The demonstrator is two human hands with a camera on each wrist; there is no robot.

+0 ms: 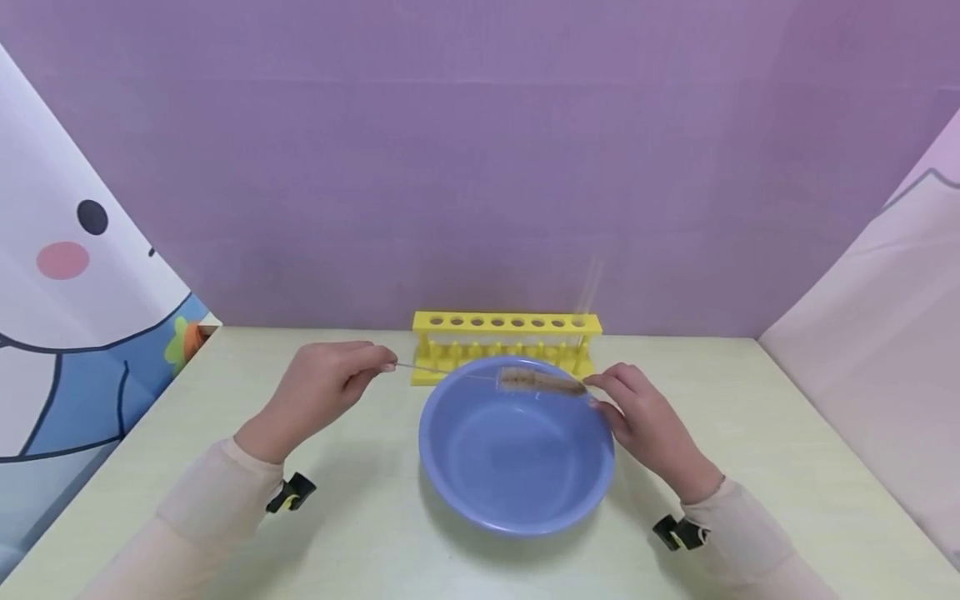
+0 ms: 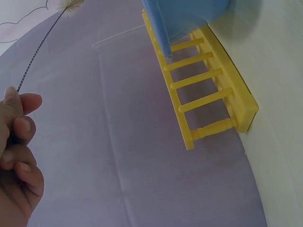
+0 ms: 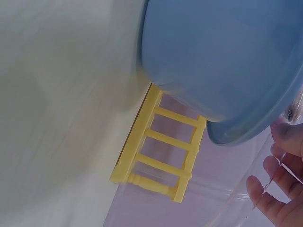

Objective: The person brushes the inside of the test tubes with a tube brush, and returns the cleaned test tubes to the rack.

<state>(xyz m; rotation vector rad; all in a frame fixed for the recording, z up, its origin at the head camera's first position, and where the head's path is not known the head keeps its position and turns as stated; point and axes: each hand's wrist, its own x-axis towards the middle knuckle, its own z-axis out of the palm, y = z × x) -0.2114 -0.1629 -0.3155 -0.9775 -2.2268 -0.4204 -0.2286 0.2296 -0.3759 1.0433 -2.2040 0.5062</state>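
My left hand (image 1: 326, 392) pinches the thin twisted wire handle of a test tube brush (image 2: 35, 56) between thumb and forefinger. The brush lies almost level over the far part of a blue basin (image 1: 517, 450). Its brown bristles (image 1: 536, 382) sit inside a clear test tube (image 1: 501, 379), whose outline is faint. On the basin's right, my right hand (image 1: 648, 417) holds the tube's right end with thumb and fingers. In the right wrist view the bristles (image 3: 294, 108) show just above that thumb, by the basin's rim.
Behind the basin stands a yellow test tube rack (image 1: 506, 321), its lower middle partly hidden by the basin. Another clear tube (image 1: 590, 287) leans in the rack's rightmost hole. A purple backdrop (image 1: 480, 167) rises at the table's (image 1: 360, 517) far edge, and patterned cloth (image 1: 67, 333) hangs on the left.
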